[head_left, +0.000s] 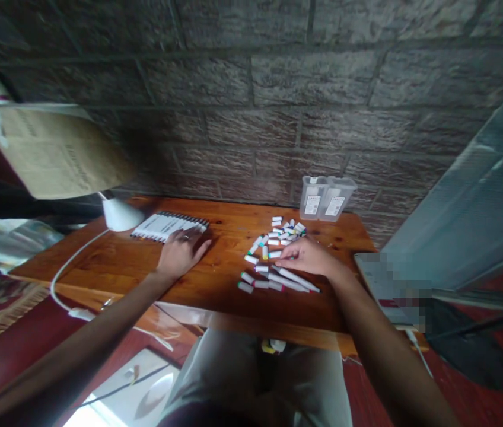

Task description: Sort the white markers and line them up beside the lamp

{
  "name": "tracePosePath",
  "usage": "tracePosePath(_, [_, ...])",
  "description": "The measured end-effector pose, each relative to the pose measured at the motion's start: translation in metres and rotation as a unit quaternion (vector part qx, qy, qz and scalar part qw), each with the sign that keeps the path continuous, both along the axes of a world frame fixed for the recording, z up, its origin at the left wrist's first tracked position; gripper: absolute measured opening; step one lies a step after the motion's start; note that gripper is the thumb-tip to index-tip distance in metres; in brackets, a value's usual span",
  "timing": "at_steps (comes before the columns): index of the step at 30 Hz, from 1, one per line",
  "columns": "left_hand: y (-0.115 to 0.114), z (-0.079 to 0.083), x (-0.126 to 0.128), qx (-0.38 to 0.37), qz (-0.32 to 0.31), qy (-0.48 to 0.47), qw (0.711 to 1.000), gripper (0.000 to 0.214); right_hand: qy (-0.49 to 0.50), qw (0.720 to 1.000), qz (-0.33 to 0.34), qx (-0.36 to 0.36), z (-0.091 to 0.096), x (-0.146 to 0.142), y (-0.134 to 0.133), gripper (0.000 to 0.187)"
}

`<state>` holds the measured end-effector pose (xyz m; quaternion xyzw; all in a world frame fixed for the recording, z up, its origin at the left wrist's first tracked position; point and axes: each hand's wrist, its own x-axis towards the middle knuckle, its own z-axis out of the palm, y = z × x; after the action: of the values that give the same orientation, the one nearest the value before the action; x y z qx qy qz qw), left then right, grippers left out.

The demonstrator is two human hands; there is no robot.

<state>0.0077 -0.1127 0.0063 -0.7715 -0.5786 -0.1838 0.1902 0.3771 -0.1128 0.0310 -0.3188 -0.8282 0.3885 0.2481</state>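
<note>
My left hand (179, 254) lies palm down with its fingers spread over the near right end of a row of white markers (156, 226) laid side by side. A ring shows on one finger. On the right, my right hand (307, 256) has its thumb and fingers pinched together low over the table. A white marker cap (274, 255) with a blue edge is right beside those fingertips; whether they grip anything is hidden. Just below the hand lie several uncapped white markers (289, 283). Behind and left of it are many scattered marker caps (273, 242) with differently coloured ends.
Two clear plastic cases (328, 198) with white labels stand at the table's back right, near the brick wall (273, 136). A lamp (122, 214) with a paper shade stands at the left, its white cord hanging over the wooden table's front edge (251, 323). A grey flat object (382, 284) is at the right.
</note>
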Motion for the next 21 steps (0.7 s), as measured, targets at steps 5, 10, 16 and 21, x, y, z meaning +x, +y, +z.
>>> tracePosePath(5, [0.001,-0.001,-0.003,0.011,-0.022,-0.03,0.999,0.049,-0.038,0.999,-0.029,0.013,0.012,0.007,-0.016,0.023])
tracePosePath(10, [0.002,0.001,-0.005,0.022,-0.067,-0.057,0.996,0.046,-0.195,0.967,-0.139,0.087,0.026,0.015,-0.063,0.02])
tracePosePath(16, [0.004,0.003,-0.004,0.045,-0.127,-0.083,0.987,0.038,-0.288,0.937,-0.17,0.103,0.021,0.01,-0.076,0.02])
tracePosePath(21, [-0.003,0.004,-0.006,0.064,-0.127,-0.112,0.983,0.037,-0.298,0.943,-0.144,0.036,0.027,0.004,-0.055,0.022])
